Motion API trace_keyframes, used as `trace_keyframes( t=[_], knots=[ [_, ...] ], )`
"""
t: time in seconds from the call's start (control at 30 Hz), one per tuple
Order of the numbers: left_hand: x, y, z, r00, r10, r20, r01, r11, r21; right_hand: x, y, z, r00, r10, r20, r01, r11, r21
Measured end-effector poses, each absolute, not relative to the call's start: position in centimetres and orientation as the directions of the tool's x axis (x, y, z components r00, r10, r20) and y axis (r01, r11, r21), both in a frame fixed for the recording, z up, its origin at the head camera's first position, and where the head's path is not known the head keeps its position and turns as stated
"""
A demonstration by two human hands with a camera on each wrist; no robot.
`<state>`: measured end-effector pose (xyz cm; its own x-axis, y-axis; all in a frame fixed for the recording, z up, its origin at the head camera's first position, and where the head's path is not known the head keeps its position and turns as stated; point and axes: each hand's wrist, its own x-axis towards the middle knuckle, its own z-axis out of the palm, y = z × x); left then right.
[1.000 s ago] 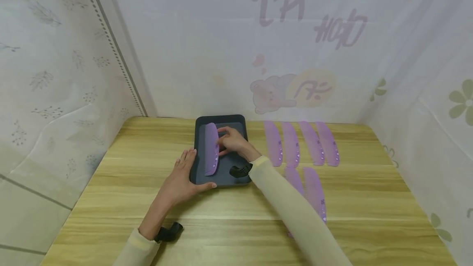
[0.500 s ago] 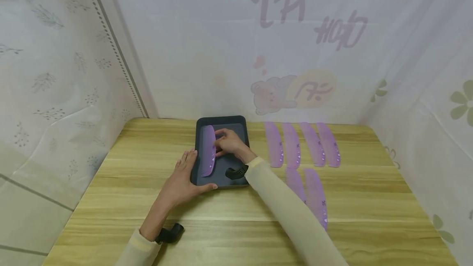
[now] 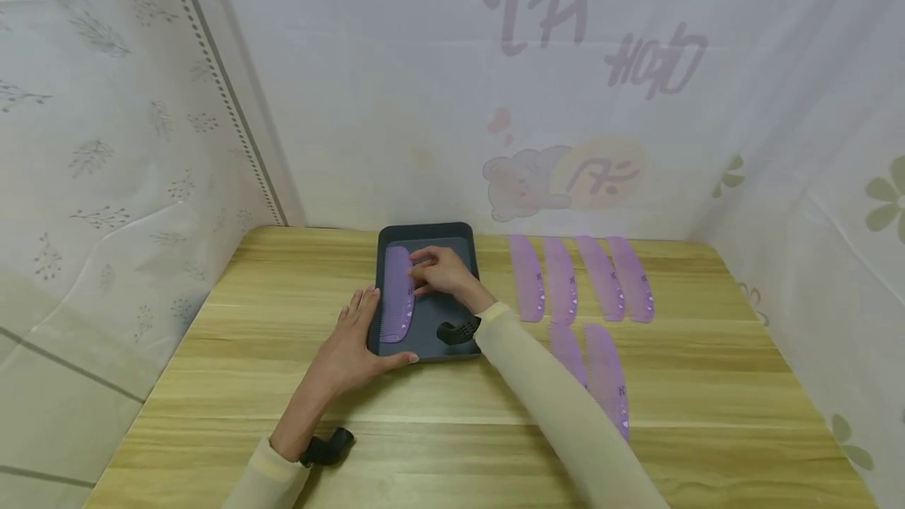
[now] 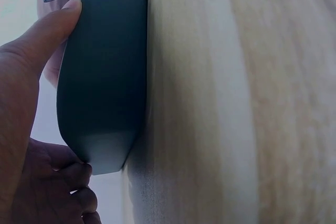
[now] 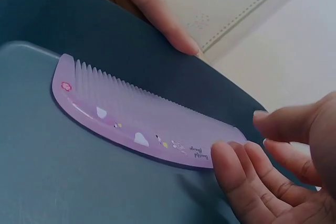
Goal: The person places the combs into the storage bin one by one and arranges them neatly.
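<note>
A purple comb (image 3: pixel 397 297) lies in the dark tray (image 3: pixel 463 236) along its left wall, teeth toward that wall. In the right wrist view the comb (image 5: pixel 142 119) shows hearts and small print on its spine. My right hand (image 3: pixel 444 271) is over the tray, fingertips right at the comb's spine near its far end, with a gap between thumb and fingers. My left hand (image 3: pixel 348 342) is spread against the tray's near left corner, thumb along the front rim and fingers on the left side. The left wrist view shows the left thumb (image 4: pixel 58 22) on the tray's outer wall.
Several more purple combs (image 3: pixel 562 281) lie in a row at the back right of the wooden table (image 3: pixel 233 383). Two others (image 3: pixel 606 371) lie nearer, partly behind the right sleeve (image 3: pixel 558 399). A patterned cloth (image 3: pixel 396 100) hangs behind the table.
The comb in the tray has moved left and gone from tilted to lying flatter beside the left wall. My right hand followed slightly left, and its fingers have loosened. The left hand stays put.
</note>
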<state>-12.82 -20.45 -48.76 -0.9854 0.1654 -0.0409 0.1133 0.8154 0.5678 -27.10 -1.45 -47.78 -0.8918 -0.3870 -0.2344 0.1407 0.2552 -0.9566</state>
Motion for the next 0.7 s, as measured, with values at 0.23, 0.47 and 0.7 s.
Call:
trace_keyframes(
  t=[0.23, 0.47, 0.7],
  knots=[
    [-12.7, -20.5, -48.7, -0.986, 0.164, -0.036, 0.115, 0.814, 0.569, -26.8, -1.0, -47.4, -0.885, -0.423, -0.196, 0.078, 0.281, -0.957],
    [-12.7, -20.4, -48.8, -0.987, 0.161, -0.028, 0.117, 0.816, 0.566, -26.5, -0.3, -46.9, -0.891, -0.433, -0.137, -0.030, 0.358, -0.933],
    [-12.7, -20.4, -48.8, -0.987, 0.160, -0.030, 0.115, 0.815, 0.568, -25.9, 0.7, -46.3, -0.894, -0.439, -0.086, -0.121, 0.422, -0.898]
  ],
)
